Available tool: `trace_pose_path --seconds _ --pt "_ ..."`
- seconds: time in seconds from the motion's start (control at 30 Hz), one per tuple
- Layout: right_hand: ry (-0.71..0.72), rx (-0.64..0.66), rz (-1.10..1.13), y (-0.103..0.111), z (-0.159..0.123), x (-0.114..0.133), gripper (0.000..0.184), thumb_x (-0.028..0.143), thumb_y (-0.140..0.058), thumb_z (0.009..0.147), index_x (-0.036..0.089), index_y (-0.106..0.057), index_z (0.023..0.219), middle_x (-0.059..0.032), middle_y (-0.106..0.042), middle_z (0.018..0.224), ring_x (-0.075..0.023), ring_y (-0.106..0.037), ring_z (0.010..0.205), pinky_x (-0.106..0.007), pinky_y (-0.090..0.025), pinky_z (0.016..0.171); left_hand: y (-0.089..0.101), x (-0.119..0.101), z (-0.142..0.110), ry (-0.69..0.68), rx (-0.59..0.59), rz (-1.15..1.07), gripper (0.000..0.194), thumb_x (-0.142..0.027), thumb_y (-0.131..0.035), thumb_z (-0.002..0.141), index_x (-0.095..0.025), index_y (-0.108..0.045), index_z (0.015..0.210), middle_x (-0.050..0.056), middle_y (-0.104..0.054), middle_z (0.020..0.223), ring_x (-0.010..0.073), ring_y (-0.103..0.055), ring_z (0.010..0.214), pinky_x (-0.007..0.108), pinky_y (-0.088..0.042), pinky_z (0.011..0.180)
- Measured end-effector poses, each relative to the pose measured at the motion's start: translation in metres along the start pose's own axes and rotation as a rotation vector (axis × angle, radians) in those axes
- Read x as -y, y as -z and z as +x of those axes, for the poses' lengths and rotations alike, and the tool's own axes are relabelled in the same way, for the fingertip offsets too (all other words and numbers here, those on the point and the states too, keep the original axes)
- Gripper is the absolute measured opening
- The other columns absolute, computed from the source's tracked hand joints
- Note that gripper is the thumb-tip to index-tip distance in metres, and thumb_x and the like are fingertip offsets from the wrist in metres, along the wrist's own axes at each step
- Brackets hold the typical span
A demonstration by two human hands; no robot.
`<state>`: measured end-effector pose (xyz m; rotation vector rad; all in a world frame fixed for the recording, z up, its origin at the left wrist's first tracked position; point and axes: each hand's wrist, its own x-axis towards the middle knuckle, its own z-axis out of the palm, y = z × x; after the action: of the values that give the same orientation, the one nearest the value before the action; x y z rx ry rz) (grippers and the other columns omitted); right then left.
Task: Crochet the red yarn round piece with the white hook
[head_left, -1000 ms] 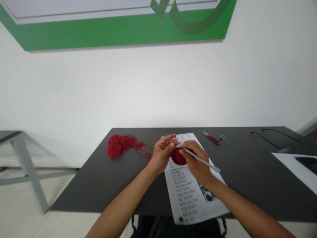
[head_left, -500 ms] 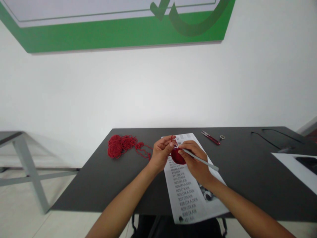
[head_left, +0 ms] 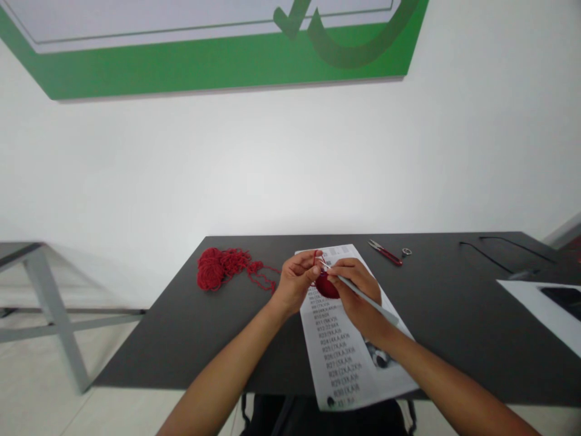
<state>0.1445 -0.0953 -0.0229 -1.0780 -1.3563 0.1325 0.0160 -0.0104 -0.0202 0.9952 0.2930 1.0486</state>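
My left hand [head_left: 297,278] pinches the edge of a dark red crochet piece [head_left: 327,286], with a strand of red yarn looped over its raised forefinger. My right hand [head_left: 358,289] grips a grey-handled crochet hook [head_left: 370,300] like a pen. The hook's metal tip sits at the top of the piece, by the left fingertips. Fingers hide part of the crochet piece. Beneath both hands lies a printed pattern sheet [head_left: 338,345] with rows of text and a picture. Loose red yarn trails left to a tangled ball of yarn [head_left: 211,269].
Red-handled thread snips [head_left: 385,253] and a small metal ring [head_left: 407,252] lie on the dark table [head_left: 218,345] beyond my right hand. Eyeglasses [head_left: 512,266] and a white sheet with a black phone-like object [head_left: 563,300] are at the right. A white wall [head_left: 290,157] rises behind.
The hook in my right hand has tilted slightly, its handle end lower and its metal tip showing more plainly near the yarn loop. My left hand stays almost in place.
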Motion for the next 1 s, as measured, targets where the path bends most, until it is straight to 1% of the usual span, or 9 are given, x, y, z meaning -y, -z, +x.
trace_pose_path --seconds 0.13,0.3,0.4,0.5,0.6,0.7,0.8,0.87,1.0 --pt "-0.018 -0.005 0.017 0.0009 0.0016 -0.0022 0.005 0.026 -0.068 0.094 0.028 -0.073 0.094 -0.0003 -0.068 0.099 -0.0155 -0.068 0.092 -0.03 -0.055 0.086 0.0011 0.0021 0.0003 -0.014 -0.019 0.012 0.042 -0.032 -0.094 0.062 -0.019 -0.079 0.099 0.004 -0.079 0.083 0.013 -0.07 0.072 0.023 -0.055 0.068" --pt "-0.055 0.018 0.055 0.0004 0.0026 -0.003 0.005 0.028 -0.068 0.094 0.027 -0.073 0.094 -0.0022 -0.069 0.099 -0.0184 -0.068 0.093 -0.033 -0.055 0.085 0.003 0.005 0.0024 -0.059 -0.083 0.088 0.04 -0.036 -0.095 0.061 -0.017 -0.08 0.094 0.004 -0.078 0.078 0.0133 -0.07 0.066 0.024 -0.055 0.065" --pt "-0.082 0.025 0.081 -0.0008 0.0026 -0.0032 0.005 0.029 -0.068 0.093 0.027 -0.073 0.093 -0.0027 -0.069 0.099 -0.0188 -0.068 0.094 -0.033 -0.056 0.085 0.0029 0.006 0.0031 -0.101 -0.129 0.108 0.04 -0.039 -0.095 0.06 -0.017 -0.08 0.089 0.003 -0.077 0.074 0.0108 -0.067 0.061 0.021 -0.053 0.061" --pt "-0.114 0.005 0.105 -0.0017 0.0033 -0.0039 0.006 0.03 -0.068 0.093 0.026 -0.073 0.092 -0.0026 -0.07 0.099 -0.0188 -0.067 0.095 -0.033 -0.056 0.086 0.0017 0.0059 0.0025 -0.126 -0.1 0.087 0.04 -0.037 -0.096 0.058 -0.018 -0.08 0.09 0.003 -0.078 0.076 0.0105 -0.068 0.065 0.021 -0.054 0.065" --pt "-0.171 -0.017 0.132 -0.0018 0.0049 -0.0045 0.007 0.031 -0.068 0.092 0.026 -0.073 0.093 -0.0024 -0.07 0.099 -0.0186 -0.067 0.095 -0.033 -0.056 0.088 -0.0003 0.0054 0.0005 -0.101 -0.057 0.093 0.04 -0.034 -0.097 0.057 -0.018 -0.08 0.09 0.004 -0.079 0.08 0.0129 -0.07 0.07 0.024 -0.056 0.071" --pt "-0.24 0.0 0.18 -0.002 0.0064 -0.0048 0.009 0.033 -0.07 0.09 0.025 -0.073 0.092 -0.0024 -0.071 0.097 -0.0187 -0.067 0.093 -0.032 -0.056 0.085 -0.0017 0.0056 -0.0013 -0.076 -0.077 0.094 0.036 -0.033 -0.097 0.057 -0.018 -0.08 0.085 0.004 -0.079 0.08 0.0138 -0.071 0.07 0.026 -0.057 0.07" --pt "-0.305 0.01 0.213 -0.0023 0.0073 -0.0051 0.012 0.034 -0.072 0.087 0.024 -0.074 0.092 -0.003 -0.074 0.094 -0.0196 -0.069 0.089 -0.032 -0.057 0.081 -0.0014 0.006 -0.0017 -0.061 -0.104 0.075 0.032 -0.033 -0.097 0.057 -0.017 -0.079 0.079 0.004 -0.079 0.08 0.0132 -0.07 0.069 0.024 -0.056 0.068" --pt "-0.339 0.01 0.23 -0.0024 0.0077 -0.0057 0.013 0.035 -0.073 0.086 0.023 -0.074 0.091 -0.0034 -0.075 0.092 -0.0201 -0.07 0.086 -0.032 -0.058 0.079 -0.0007 0.0057 -0.001 -0.043 -0.098 0.072 0.032 -0.033 -0.097 0.056 -0.017 -0.079 0.077 0.004 -0.079 0.08 0.0133 -0.07 0.069 0.024 -0.055 0.068" --pt "-0.344 0.024 0.263 -0.0024 0.0077 -0.0076 0.013 0.036 -0.074 0.084 0.023 -0.074 0.09 -0.003 -0.076 0.09 -0.02 -0.071 0.084 -0.033 -0.059 0.078 0.0004 0.0052 0.001 -0.015 -0.067 0.048 0.035 -0.037 -0.098 0.054 -0.016 -0.079 0.075 0.003 -0.077 0.076 0.0121 -0.068 0.068 0.024 -0.054 0.068"
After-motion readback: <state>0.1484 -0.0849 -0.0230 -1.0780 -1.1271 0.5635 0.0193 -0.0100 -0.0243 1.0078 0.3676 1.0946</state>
